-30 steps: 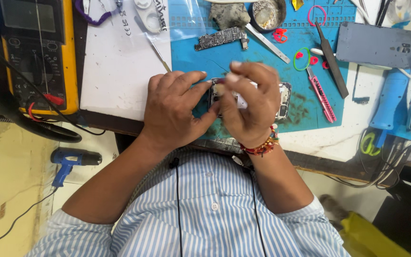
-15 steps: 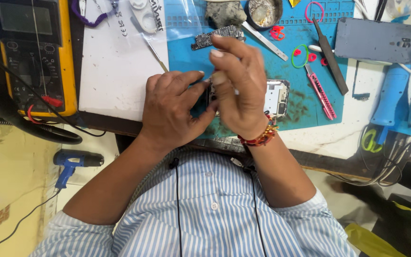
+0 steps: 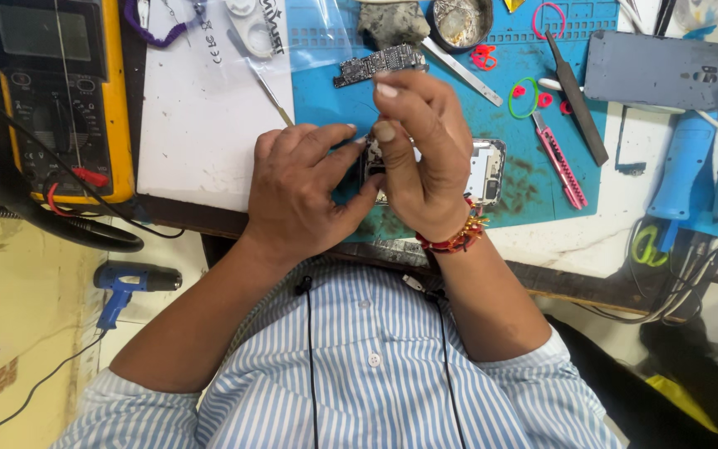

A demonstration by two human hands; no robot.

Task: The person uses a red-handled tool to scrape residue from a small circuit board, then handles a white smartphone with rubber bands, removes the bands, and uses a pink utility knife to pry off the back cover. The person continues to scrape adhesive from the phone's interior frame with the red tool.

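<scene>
Your left hand (image 3: 297,195) pins opened silver phone chassis (image 3: 485,170) on blue mat (image 3: 425,91); right hand (image 3: 421,154) pinched above, contents unclear. Chassis likely rigid, fragile: hold edges.

Blue-striped shirt (image 3: 359,366), beaded red bracelet (image 3: 454,239) on wrist.

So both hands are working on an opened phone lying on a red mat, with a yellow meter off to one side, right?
Not quite: the mat is blue, not red, as the head view shows. The rest holds: both the left hand and right hand are at the opened phone, and the yellow meter sits aside.
</scene>
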